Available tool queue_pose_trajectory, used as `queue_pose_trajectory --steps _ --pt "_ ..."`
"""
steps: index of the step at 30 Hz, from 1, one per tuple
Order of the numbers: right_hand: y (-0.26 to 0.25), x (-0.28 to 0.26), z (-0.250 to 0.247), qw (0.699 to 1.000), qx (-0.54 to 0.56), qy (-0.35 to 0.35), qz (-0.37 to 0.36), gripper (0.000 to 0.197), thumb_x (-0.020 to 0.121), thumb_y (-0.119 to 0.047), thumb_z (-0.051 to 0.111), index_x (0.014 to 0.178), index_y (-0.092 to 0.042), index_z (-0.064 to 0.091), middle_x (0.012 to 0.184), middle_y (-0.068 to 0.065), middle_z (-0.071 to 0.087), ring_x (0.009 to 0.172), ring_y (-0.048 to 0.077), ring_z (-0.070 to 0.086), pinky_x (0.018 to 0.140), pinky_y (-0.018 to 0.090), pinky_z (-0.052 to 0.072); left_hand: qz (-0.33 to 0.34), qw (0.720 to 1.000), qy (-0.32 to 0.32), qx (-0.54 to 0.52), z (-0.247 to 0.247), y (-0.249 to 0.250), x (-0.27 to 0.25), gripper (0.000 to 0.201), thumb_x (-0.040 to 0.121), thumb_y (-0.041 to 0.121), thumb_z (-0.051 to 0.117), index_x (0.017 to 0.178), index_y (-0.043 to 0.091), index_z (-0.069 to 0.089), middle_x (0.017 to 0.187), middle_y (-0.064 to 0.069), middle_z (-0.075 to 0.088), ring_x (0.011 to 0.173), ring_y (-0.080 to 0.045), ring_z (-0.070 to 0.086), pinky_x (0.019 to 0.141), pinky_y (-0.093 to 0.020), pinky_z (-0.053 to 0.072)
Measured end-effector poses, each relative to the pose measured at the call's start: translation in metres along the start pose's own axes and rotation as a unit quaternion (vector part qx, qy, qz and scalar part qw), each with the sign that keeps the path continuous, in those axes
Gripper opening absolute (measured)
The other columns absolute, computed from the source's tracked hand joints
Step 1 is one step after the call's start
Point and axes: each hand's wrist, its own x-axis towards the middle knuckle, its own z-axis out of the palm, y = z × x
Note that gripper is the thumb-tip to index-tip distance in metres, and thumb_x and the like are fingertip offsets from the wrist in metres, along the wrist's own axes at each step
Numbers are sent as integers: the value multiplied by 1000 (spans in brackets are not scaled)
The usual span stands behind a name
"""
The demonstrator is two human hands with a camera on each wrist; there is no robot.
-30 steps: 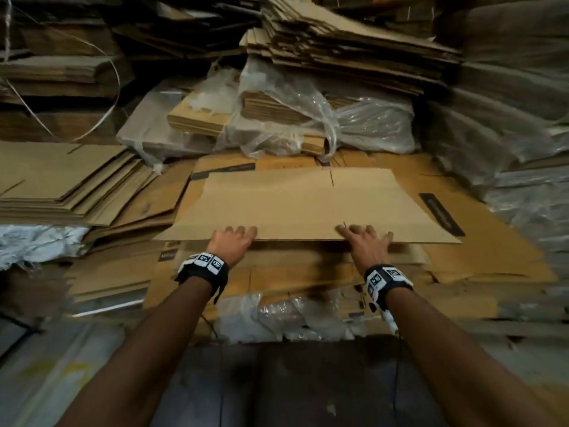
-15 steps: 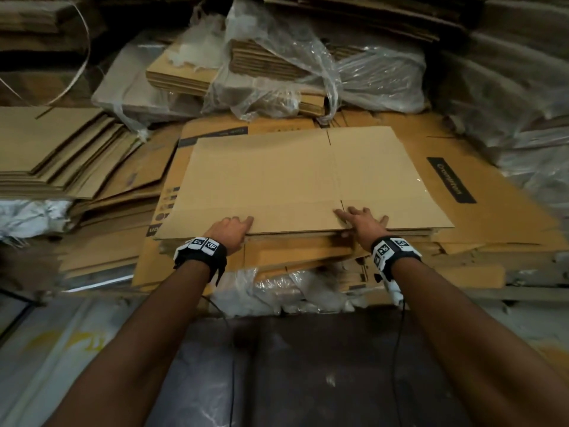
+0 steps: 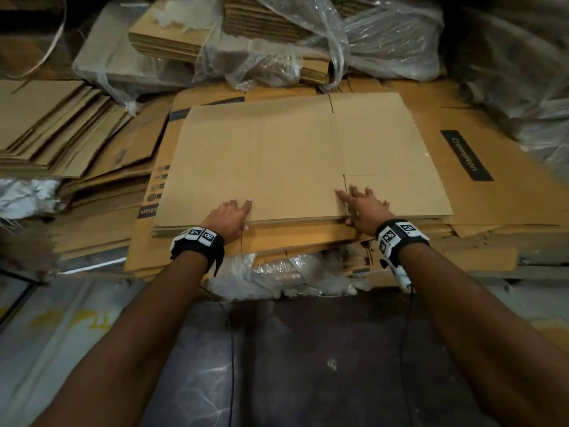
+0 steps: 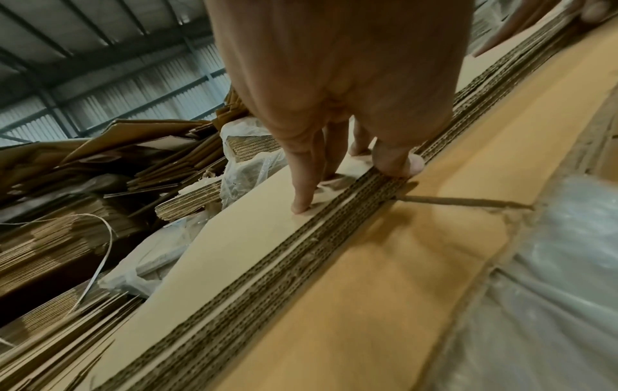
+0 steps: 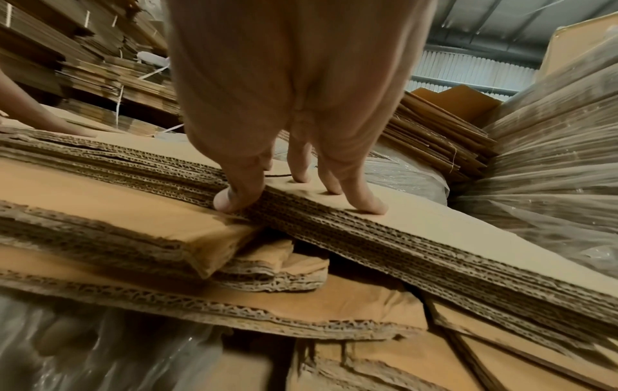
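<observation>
My left hand (image 3: 229,218) and right hand (image 3: 363,209) each lie in a flat, open grip on the near edge of the cardboard sheet (image 3: 295,155) topping the pile (image 3: 308,238), thumbs against that edge, so I should press evenly and square it to the pile's corners.

The word "Crompton" stands in pale letters on a black label (image 3: 466,155) printed on the flat cardboard sheet (image 3: 508,195) at the right. On a second black label (image 3: 147,211) at the left, only "ton" is readable.
</observation>
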Motion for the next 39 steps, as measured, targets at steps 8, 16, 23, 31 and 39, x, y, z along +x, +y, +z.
queue_pose_trajectory --steps 8,16,23,31,39 --pt "5 4 15 999 -15 33 -7 85 100 -12 59 163 -38 10 172 2 2 156 40 1 114 78 12 1 1000 12 2 12 1 2 73 103 30 56 161 12 16 141 -30 44 122 -42 53 98 -52 52" --pt "8 5 23 999 -22 47 -8 85 101 -8 57 163 -38 8 172 3 -1 156 42 0 115 78 9 -6 999 38 4 22 3 -1 71 104 25 53 162 12 15 149 -32 37 128 -44 48 97 -53 51" --pt "6 8 25 998 -48 39 5 88 100 -10 58 162 -42 5 172 -2 -1 157 38 1 115 77 12 -36 999 5 -16 7 11 -8 73 103 17 53 164 19 11 159 -28 26 137 -44 40 104 -54 45" --pt "-15 -70 40 984 60 165 -37 73 95 -10 63 158 -29 30 166 7 26 152 30 27 124 57 21 -23 985 68 -155 -14 26 -72 60 100 15 52 157 16 33 157 -21 38 144 -39 37 117 -52 33" --pt "-44 -267 108 937 235 260 -3 45 95 -9 64 139 -15 58 145 10 53 131 27 52 109 29 41 54 921 115 -369 5 116 -233 55 102 11 53 154 21 42 152 -14 48 142 -32 40 116 -36 31"
